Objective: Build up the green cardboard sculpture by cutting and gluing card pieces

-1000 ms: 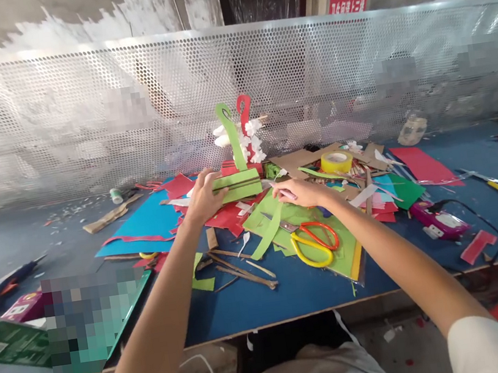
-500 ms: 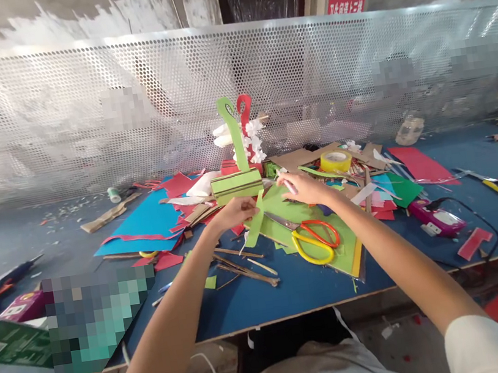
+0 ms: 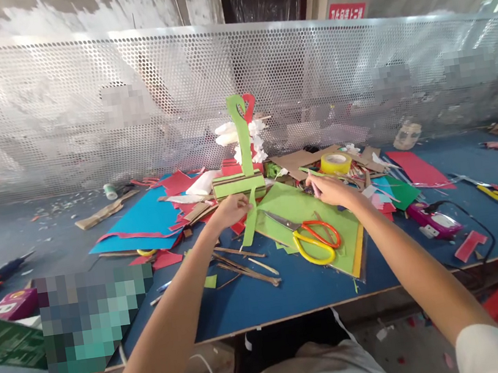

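Across my view spreads the blue table [image 3: 248, 310], bearing green sheets [image 3: 345, 228]; beyond them a curved green upright [image 3: 243, 144] stands at a striped block [image 3: 237, 184]. Scissors [image 3: 295, 225] lie on the sheets. My right hand [image 3: 330, 190], above them, grips a slim pinkish object [image 3: 316, 189]; my left hand [image 3: 235, 209] pinches a green strip [image 3: 250, 229] at their left edge.
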The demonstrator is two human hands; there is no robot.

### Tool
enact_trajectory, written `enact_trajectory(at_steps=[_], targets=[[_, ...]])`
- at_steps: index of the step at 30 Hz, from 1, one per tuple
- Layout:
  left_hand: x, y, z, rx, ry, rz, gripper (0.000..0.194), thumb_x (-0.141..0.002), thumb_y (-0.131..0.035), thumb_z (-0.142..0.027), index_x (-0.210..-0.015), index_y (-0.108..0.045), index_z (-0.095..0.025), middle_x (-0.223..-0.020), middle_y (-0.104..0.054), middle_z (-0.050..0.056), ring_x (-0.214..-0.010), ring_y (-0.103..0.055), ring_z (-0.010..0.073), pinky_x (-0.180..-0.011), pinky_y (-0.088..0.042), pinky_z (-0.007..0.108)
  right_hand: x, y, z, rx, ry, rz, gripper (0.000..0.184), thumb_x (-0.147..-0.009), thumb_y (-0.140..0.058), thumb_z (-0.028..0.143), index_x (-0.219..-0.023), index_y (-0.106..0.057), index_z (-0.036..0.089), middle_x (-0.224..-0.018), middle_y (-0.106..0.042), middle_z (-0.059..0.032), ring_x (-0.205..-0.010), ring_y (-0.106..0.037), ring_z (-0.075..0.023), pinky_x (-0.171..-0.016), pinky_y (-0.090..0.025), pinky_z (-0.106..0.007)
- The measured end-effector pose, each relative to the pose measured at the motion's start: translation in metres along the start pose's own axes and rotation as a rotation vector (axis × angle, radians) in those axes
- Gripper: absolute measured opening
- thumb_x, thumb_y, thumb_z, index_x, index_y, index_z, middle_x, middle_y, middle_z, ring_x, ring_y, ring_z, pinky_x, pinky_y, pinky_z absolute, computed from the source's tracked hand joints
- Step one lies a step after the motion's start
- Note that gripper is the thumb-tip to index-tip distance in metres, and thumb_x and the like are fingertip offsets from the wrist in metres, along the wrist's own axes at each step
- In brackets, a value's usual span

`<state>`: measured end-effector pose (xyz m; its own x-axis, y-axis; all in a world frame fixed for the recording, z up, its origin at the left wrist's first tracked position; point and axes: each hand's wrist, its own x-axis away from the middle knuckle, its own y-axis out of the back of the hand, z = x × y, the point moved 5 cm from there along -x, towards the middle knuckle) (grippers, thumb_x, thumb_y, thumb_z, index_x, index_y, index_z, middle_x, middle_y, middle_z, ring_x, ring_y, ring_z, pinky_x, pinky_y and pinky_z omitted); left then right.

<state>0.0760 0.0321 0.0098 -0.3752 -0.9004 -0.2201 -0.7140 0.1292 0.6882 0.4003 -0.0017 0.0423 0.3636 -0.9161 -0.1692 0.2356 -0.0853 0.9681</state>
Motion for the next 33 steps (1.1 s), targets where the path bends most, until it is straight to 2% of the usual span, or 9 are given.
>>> enact_trajectory(at_steps=[4, 7, 10, 14, 22, 24, 28, 30, 33], targets=[[-0.001, 0.003, -0.002, -0.082, -0.096, -0.067, 0.022, -0.082, -0.06, -0.044, -0.08, -0.059, -0.022, -0.085, -0.072, 0.007, -0.083, -0.07, 0.0262, -0.078, -0.053, 0.037, 0.017, 0.008, 0.059, -0.136, 0.087, 0.006, 0.027, -0.098, -0.068, 0.027, -0.123, -0.058, 0.026, -0.106, -0.078, -0.003, -0.075, -0.067, -0.0184, -0.069, -0.039, -0.028], [-0.001, 0.003, -0.001, -0.086, -0.185, -0.096, 0.022, -0.085, -0.058, -0.044, -0.08, -0.057, -0.023, -0.096, -0.074, 0.011, -0.105, -0.071, 0.0324, -0.087, -0.054, 0.041, 0.025, -0.003, 0.1, -0.104, 0.101, 0.075, 0.035, -0.096, -0.071, 0.048, -0.119, -0.057, 0.025, -0.094, -0.077, -0.003, -0.073, -0.067, -0.0204, -0.065, -0.036, -0.029], [-0.001, 0.003, 0.003, -0.054, -0.237, -0.128, 0.021, -0.086, -0.06, -0.043, -0.08, -0.058, -0.023, -0.114, -0.074, 0.015, -0.13, -0.063, 0.0358, -0.101, -0.052, 0.044, 0.027, -0.019, 0.12, -0.029, 0.125, 0.135, 0.03, -0.095, -0.071, 0.037, -0.117, -0.056, 0.024, -0.094, -0.076, -0.0046, -0.077, -0.067, -0.022, -0.064, -0.034, -0.03], [-0.004, 0.004, 0.012, -0.037, -0.216, -0.153, 0.021, -0.085, -0.06, -0.043, -0.08, -0.059, -0.022, -0.104, -0.074, 0.011, -0.109, -0.069, 0.0304, -0.098, -0.053, 0.043, 0.025, -0.026, 0.114, 0.029, 0.148, 0.184, 0.023, -0.095, -0.064, 0.021, -0.116, -0.055, 0.021, -0.101, -0.075, -0.0071, -0.08, -0.067, -0.0218, -0.065, -0.034, -0.031], [-0.016, 0.008, 0.028, 0.116, -0.088, -0.258, 0.025, -0.078, -0.063, -0.046, -0.078, -0.059, -0.021, -0.076, -0.069, 0.004, -0.073, -0.066, 0.0228, -0.072, -0.051, 0.034, 0.033, -0.006, 0.07, 0.16, 0.036, 0.345, 0.026, -0.088, -0.063, 0.009, -0.11, -0.059, 0.021, -0.101, -0.075, -0.0079, -0.08, -0.068, -0.0216, -0.065, -0.032, -0.031], [-0.018, 0.009, 0.031, 0.141, -0.063, -0.293, 0.024, -0.077, -0.065, -0.046, -0.078, -0.059, -0.022, -0.075, -0.07, 0.004, -0.073, -0.067, 0.0232, -0.071, -0.051, 0.034, 0.028, 0.001, 0.067, 0.127, 0.035, 0.296, 0.022, -0.09, -0.068, 0.016, -0.11, -0.061, 0.023, -0.099, -0.075, -0.0066, -0.079, -0.067, -0.0218, -0.067, -0.033, -0.03], [-0.019, 0.011, 0.036, 0.152, -0.041, -0.321, 0.024, -0.078, -0.065, -0.045, -0.079, -0.06, -0.022, -0.075, -0.07, 0.005, -0.073, -0.068, 0.0237, -0.069, -0.051, 0.034, -0.009, 0.013, 0.085, -0.038, 0.102, 0.006, 0.023, -0.097, -0.069, 0.03, -0.116, -0.058, 0.023, -0.091, -0.072, -0.003, -0.077, -0.064, -0.0204, -0.069, -0.034, -0.029], [-0.018, 0.012, 0.038, 0.133, -0.048, -0.343, 0.024, -0.079, -0.064, -0.045, -0.08, -0.06, -0.021, -0.076, -0.071, 0.005, -0.074, -0.069, 0.0238, -0.071, -0.052, 0.034, -0.036, 0.009, 0.1, -0.128, 0.134, -0.094, 0.028, -0.098, -0.068, 0.03, -0.121, -0.054, 0.022, -0.093, -0.07, -0.003, -0.076, -0.062, -0.0196, -0.07, -0.036, -0.028], [-0.018, 0.013, 0.041, 0.123, -0.054, -0.35, 0.024, -0.083, -0.063, -0.045, -0.081, -0.061, -0.021, -0.081, -0.072, 0.005, -0.078, -0.07, 0.0245, -0.074, -0.053, 0.035, -0.078, -0.009, 0.121, -0.213, 0.17, -0.097, 0.034, -0.098, -0.067, 0.029, -0.126, -0.05, 0.02, -0.095, -0.068, -0.0029, -0.075, -0.06, -0.0196, -0.071, -0.038, -0.029]])
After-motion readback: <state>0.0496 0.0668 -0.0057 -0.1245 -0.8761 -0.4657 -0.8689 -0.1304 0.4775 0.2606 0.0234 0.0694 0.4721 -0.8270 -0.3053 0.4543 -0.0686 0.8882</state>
